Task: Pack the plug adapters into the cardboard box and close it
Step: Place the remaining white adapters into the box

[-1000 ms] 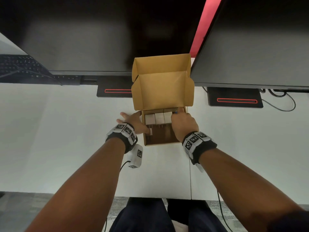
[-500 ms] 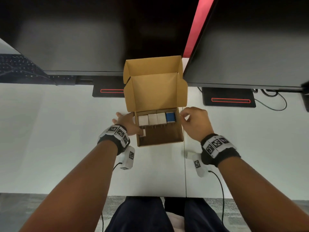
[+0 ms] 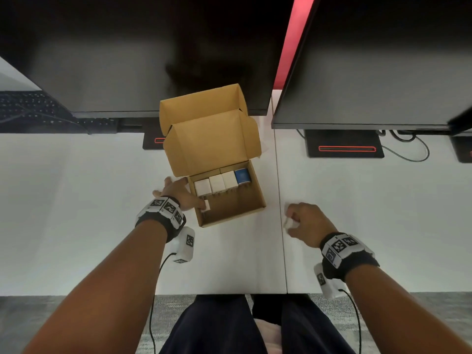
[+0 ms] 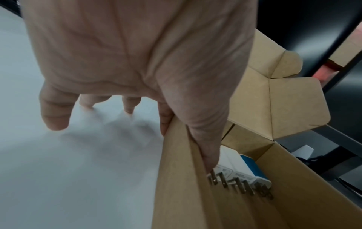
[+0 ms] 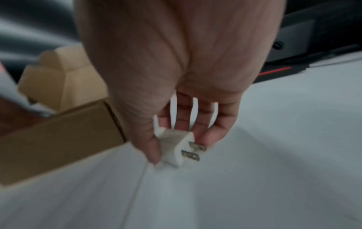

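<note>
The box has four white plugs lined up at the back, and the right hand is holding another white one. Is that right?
Not quite. In the head view the box holds three white plugs and one blue plug in that back row. The rest is right: the right hand pinches a white plug, as the right wrist view shows.

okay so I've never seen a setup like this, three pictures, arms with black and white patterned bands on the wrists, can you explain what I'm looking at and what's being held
No machine here: a person works with bare hands, wearing a head camera and one on each wrist. The big picture looks down from the head; the two close-ups look along each hand. On the white desk stands an open cardboard box holding a row of three white plug adapters and a blue one. The left hand grips the box's side wall, thumb inside. The right hand, off to the box's right, pinches another white adapter, prongs pointing outward. Monitors stand behind.
</note>
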`<action>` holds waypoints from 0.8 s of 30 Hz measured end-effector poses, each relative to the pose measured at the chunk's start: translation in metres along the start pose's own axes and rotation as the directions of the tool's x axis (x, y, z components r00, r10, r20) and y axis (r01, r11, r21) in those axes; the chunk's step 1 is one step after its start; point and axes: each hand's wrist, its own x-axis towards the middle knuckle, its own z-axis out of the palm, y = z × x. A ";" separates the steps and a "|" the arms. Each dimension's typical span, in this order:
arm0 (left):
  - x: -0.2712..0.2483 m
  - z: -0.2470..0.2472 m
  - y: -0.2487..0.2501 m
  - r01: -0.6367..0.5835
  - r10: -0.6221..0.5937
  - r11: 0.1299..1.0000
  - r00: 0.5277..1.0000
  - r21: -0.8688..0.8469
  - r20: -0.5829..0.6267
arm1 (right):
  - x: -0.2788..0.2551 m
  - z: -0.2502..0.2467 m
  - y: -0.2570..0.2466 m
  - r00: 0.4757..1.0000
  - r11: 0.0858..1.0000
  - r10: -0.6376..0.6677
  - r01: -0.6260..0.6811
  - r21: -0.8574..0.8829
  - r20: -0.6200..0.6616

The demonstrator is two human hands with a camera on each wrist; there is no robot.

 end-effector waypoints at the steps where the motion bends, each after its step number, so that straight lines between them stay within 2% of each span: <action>1: -0.001 -0.001 -0.003 0.001 -0.001 1.000 1.000 -0.004 -0.001 | 0.001 -0.002 -0.002 0.998 0.999 0.003 0.000 0.052 -0.056; 3: -0.001 -0.001 -0.008 0.002 -0.002 1.000 1.000 -0.016 -0.007 | 0.002 -0.008 -0.012 0.988 0.981 -0.006 0.036 0.191 -0.157; 5: -0.001 -0.001 -0.014 0.006 -0.007 1.000 1.000 -0.029 -0.013 | 0.003 -0.017 -0.028 0.971 0.963 -0.048 0.107 0.247 -0.236; 9: -0.002 -0.001 -0.023 0.023 -0.024 0.998 0.999 -0.060 -0.025 | 0.007 -0.028 -0.072 0.912 0.927 -0.210 0.301 0.226 -0.353; 13: -0.005 0.002 -0.029 0.041 -0.043 0.994 0.999 -0.104 -0.014 | 0.017 -0.025 -0.122 0.855 0.880 -0.348 0.439 0.179 -0.385; 15: -0.007 0.002 -0.029 0.043 -0.044 0.994 0.999 -0.105 -0.010 | 0.024 -0.018 -0.143 0.853 0.875 -0.396 0.462 0.141 -0.340; 17: -0.007 0.003 -0.030 0.039 -0.039 0.994 0.999 -0.100 -0.001 | 0.035 -0.006 -0.158 0.884 0.895 -0.400 0.433 0.103 -0.240; 20: 0.001 0.007 -0.033 0.018 -0.018 0.995 1.000 -0.101 -0.004 | 0.047 0.014 -0.174 0.929 0.933 -0.356 0.359 0.014 -0.098; 24: -0.007 0.004 -0.032 0.034 -0.036 0.984 0.999 -0.177 -0.008 | 0.055 0.035 -0.185 0.950 0.943 -0.313 0.311 -0.120 0.000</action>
